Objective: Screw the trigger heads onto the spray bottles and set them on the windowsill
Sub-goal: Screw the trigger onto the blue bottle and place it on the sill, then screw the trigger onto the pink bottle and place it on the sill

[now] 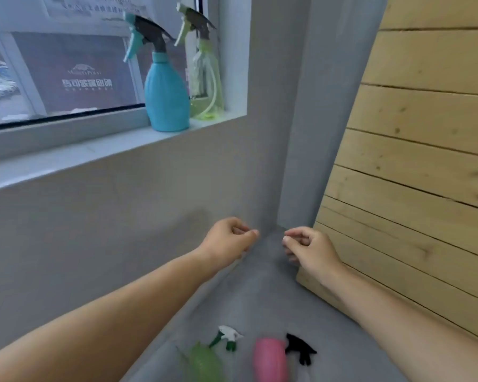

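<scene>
Both hands' fingers (253,232) curling loosely, empty; risk: pink plastic bottle (271,359) & green translucent bottle (204,363) lying sideways, rolling when grabbed.

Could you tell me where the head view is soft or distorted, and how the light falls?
In the head view, daylight through the window backlights the blue bottle and clear green bottle; the windowsill bows from wide-angle distortion; the pink bottle and green bottle below are blurred.
</scene>
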A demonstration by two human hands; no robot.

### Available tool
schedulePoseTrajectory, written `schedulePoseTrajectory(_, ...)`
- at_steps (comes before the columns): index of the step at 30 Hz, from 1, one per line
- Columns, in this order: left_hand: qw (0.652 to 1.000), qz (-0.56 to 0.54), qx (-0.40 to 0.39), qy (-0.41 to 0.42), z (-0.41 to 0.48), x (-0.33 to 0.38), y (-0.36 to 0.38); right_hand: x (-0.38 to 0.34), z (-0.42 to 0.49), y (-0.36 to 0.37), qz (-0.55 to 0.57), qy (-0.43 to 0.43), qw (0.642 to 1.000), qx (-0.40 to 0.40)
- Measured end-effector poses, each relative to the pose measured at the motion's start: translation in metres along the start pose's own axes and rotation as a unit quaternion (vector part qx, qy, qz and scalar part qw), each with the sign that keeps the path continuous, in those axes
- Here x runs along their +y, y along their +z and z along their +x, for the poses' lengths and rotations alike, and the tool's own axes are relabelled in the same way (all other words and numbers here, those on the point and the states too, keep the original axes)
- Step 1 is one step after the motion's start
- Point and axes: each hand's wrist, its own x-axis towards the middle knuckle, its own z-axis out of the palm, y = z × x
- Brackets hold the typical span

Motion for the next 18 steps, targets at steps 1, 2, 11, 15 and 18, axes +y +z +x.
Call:
schedulePoseTrajectory(1,0.999,0.003,-0.028,-0.028,0.002,-0.017,0.016,0.026,-0.004,-0.004,-0.014,0.029,0.999,-0.002)
schedulePoseTrajectory(2,0.997,0.01,-0.052,-0.059,0.003,-0.032,0.03,0.051,-0.008,-0.006,-0.028,0.057,0.998,-0.008)
schedulePoseTrajectory(11,0.945,0.113,-0.16,-0.26,0.006,-0.178,0.135,0.228,-0.041,-0.013,-0.125,0.245,0.959,-0.064)
schedulePoseTrajectory(15,0.936,0.121,-0.162,-0.29,0.012,-0.217,0.169,0.273,-0.041,-0.003,-0.153,0.286,0.943,-0.075)
schedulePoseTrajectory(18,0.93,0.148,-0.171,-0.289,0.022,-0.239,0.185,0.297,-0.034,0.007,-0.158,0.306,0.936,-0.075)
